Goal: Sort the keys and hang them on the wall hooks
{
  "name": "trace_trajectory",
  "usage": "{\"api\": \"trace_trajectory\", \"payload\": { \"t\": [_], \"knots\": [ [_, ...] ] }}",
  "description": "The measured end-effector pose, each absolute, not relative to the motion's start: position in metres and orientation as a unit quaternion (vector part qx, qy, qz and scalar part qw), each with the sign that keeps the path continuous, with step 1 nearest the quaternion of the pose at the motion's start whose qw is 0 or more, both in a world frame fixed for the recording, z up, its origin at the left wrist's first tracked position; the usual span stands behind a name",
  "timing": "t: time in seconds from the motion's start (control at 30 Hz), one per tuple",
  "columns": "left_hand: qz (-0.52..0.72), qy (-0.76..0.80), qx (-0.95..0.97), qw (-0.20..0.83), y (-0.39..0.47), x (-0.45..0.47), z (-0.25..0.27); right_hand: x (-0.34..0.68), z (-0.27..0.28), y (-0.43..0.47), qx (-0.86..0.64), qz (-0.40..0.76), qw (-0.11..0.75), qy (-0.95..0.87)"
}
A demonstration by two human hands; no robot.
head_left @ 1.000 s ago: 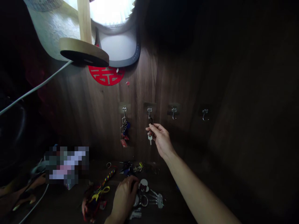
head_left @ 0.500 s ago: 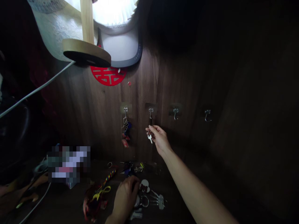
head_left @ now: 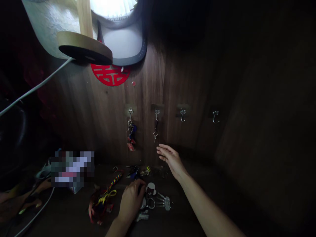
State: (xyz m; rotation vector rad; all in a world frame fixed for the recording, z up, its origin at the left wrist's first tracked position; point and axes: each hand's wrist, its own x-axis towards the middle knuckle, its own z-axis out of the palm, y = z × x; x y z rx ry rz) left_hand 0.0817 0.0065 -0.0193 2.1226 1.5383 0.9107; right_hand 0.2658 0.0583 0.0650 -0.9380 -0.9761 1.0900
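My right hand (head_left: 172, 163) is open below the second hook, its fingers stretched toward the wall and holding nothing. Just above the fingertips, a small key (head_left: 155, 136) on a dark strap hangs from that metal hook (head_left: 157, 112). My left hand (head_left: 132, 199) rests on the dark surface with its back up; its fingertips are bent down and hidden. Close beside it are a round white charm (head_left: 150, 188), a metal ring (head_left: 151, 203) and a cluster of silver keys (head_left: 167, 203). More keys (head_left: 145, 172) lie behind it.
A keyring bunch with red tags (head_left: 131, 146) hangs on the left hook. Two bare hooks (head_left: 183, 113) are to the right. Above stand a lamp (head_left: 85, 48) with a white cable and a cap (head_left: 123, 46). Red and yellow cords (head_left: 101, 204) lie at left.
My right hand has let go of the key, which now hangs free on the second hook, and has drawn back down and right. My left hand stays among the keys.
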Motion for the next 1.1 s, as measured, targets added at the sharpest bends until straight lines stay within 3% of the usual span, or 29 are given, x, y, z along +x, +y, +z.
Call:
{"api": "trace_trajectory", "payload": {
  "t": [0.37,0.73,0.83,1.0,1.1],
  "knots": [
    [0.301,0.554,0.754,0.185,0.007,0.082,-0.019,0.288,0.013,0.016,-0.496,0.418,0.569,-0.505],
    [0.360,0.507,0.776,0.109,0.006,0.080,-0.026,0.317,-0.019,0.014,-0.530,0.289,0.571,-0.556],
    [0.373,0.493,0.781,0.090,0.007,0.079,-0.026,0.319,-0.026,0.013,-0.548,0.230,0.523,-0.611],
    [0.334,0.529,0.773,0.108,0.004,0.080,-0.018,0.320,-0.031,0.008,-0.600,0.095,0.352,-0.712],
    [0.313,0.530,0.780,0.113,0.003,0.086,-0.007,0.321,-0.032,0.007,-0.615,0.059,0.295,-0.729]
  ]
}}
